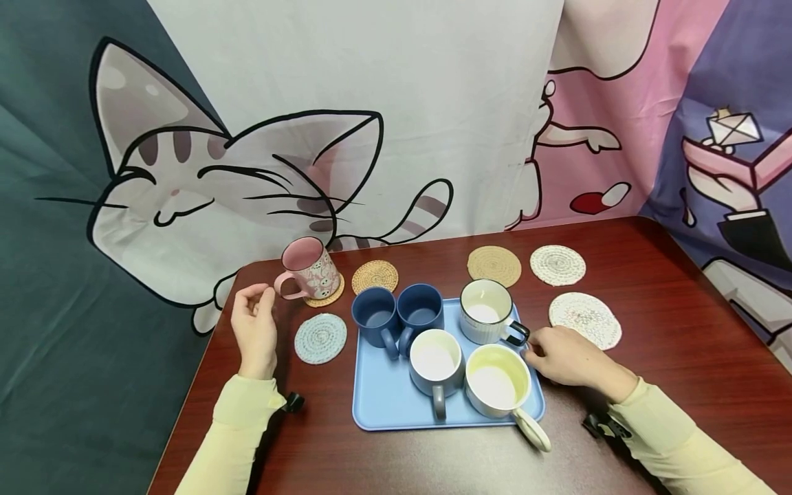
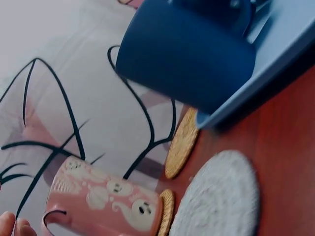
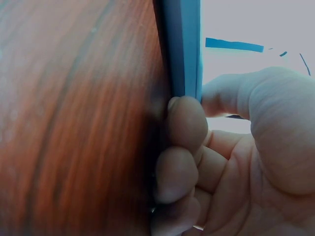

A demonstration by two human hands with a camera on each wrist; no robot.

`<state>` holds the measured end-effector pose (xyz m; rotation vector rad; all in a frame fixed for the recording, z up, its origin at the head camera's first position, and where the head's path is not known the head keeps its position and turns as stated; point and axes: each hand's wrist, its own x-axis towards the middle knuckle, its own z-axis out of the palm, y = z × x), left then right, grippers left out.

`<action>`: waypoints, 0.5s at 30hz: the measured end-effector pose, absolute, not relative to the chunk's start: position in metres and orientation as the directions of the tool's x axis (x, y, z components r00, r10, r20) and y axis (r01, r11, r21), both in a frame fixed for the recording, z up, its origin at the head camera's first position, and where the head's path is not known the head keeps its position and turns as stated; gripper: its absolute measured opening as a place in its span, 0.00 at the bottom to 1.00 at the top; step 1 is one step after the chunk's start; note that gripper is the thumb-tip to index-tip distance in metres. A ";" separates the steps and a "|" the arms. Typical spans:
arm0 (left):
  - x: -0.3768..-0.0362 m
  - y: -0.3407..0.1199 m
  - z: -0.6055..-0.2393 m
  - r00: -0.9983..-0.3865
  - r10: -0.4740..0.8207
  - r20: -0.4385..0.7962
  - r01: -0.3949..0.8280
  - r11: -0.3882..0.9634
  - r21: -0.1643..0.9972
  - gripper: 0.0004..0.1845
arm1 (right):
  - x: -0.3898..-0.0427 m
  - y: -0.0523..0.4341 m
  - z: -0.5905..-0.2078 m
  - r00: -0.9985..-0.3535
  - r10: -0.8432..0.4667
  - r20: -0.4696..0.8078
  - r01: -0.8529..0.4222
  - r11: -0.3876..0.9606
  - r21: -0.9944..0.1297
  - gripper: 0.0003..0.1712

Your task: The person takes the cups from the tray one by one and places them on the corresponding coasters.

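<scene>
Right hand (image 1: 566, 357) curled against blue tray (image 1: 383, 399), left hand (image 1: 255, 330) loose, red-brown table (image 1: 680, 344), cartoon backdrop (image 1: 247, 172)

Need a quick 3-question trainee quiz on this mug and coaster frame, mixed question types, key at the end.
1. True or false: the pink mug stands on the blue tray.
2. How many mugs are on the tray?
3. Multiple choice: the right hand is at A) the pink mug, B) the tray's right edge, C) the light blue coaster.

Key
1. False. It sits on a tan coaster beside the left hand.
2. Five: two dark blue, one blue with white inside, one white with a dark handle, one cream.
3. B. The right wrist view shows fingers curled against the tray edge.
</scene>
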<state>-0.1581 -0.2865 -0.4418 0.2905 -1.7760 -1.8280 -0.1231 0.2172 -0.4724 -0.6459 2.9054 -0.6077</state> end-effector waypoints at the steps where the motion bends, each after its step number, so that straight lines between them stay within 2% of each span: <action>1: -0.155 -0.284 -0.442 -0.818 -0.527 0.231 0.247 0.041 0.968 0.08 | -0.123 0.217 -0.473 -0.904 -0.428 -0.014 -0.386 0.829 -0.404 0.20; 7: -0.135 -0.264 -0.443 -0.869 -0.468 0.161 0.188 -0.011 0.982 0.08 | -0.123 0.217 -0.472 -0.903 -0.428 -0.016 -0.386 0.829 -0.404 0.20; 15: -0.107 -0.233 -0.446 -0.958 -0.287 -0.014 0.019 -0.111 0.994 0.02 | -0.123 0.218 -0.472 -0.905 -0.424 -0.016 -0.382 0.830 -0.405 0.20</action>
